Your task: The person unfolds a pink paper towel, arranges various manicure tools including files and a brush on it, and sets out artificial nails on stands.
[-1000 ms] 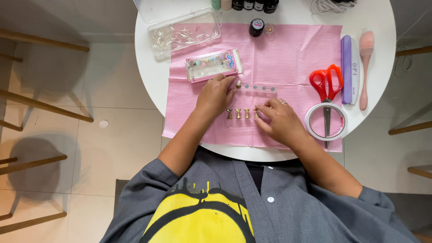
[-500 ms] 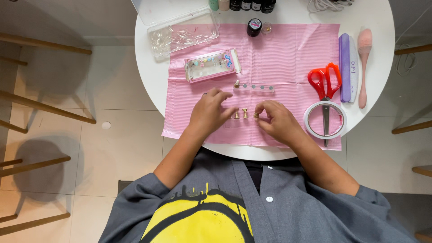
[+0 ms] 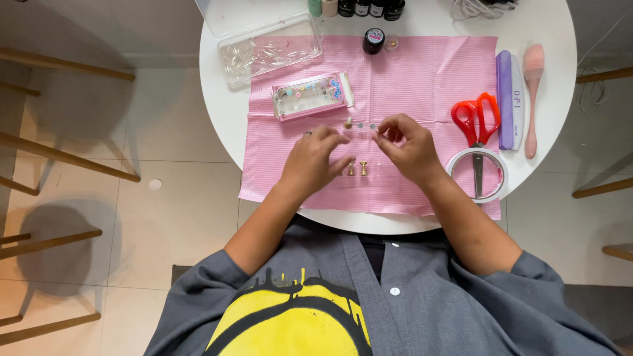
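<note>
Brass-coloured nail stands (image 3: pixel 357 168) sit upright at the pink mat's (image 3: pixel 428 72) six o'clock, left hand (image 3: pixel 312 160) loosely curled, fingertips touching beside them. Right hand (image 3: pixel 406 146) pinches something tiny (too small to tell) over the clear magnetic strip (image 3: pixel 361 125), twelve o'clock of the stands, lining it up.

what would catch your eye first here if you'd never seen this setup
The pink mat covering the round white table, with both hands at its middle: left hand by small gold stands, right hand over a clear strip. Red scissors lie at right.
</note>
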